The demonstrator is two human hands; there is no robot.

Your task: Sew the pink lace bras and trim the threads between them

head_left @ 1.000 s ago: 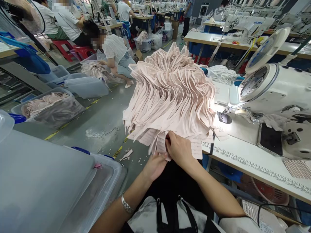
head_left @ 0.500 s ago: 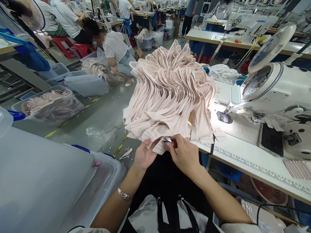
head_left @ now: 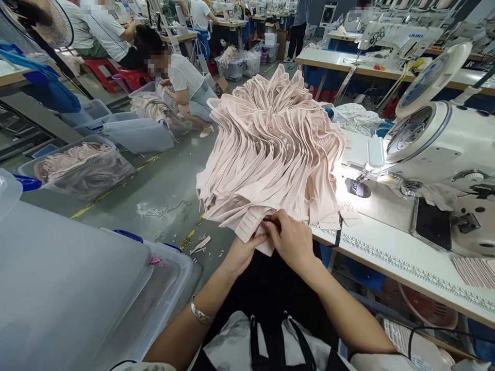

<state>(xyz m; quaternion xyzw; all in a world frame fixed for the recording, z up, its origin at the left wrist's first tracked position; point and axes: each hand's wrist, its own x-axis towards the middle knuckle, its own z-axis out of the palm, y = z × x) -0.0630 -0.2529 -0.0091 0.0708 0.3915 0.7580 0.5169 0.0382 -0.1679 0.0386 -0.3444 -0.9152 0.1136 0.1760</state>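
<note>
Silver bangle [head_left: 200,311] — pale-grey top [head_left: 228,340], black straps [head_left: 253,340]

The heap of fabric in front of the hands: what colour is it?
The fabric heap is a pale, beige-tinged pink, best seen in the head view.

The left hand [head_left: 243,253], open and set apart from the right hand [head_left: 292,239] half a second ago, is now close against it, thumb folded in on the cloth. A pale pink strip [head_left: 247,224] with stitched rows now lies face-up just left of the fingertips. The small tool [head_left: 266,219], its metal plain before, shows only as a dark sliver, probably hidden by fingers. The crouching co-worker's hand [head_left: 166,83] is higher.
</note>
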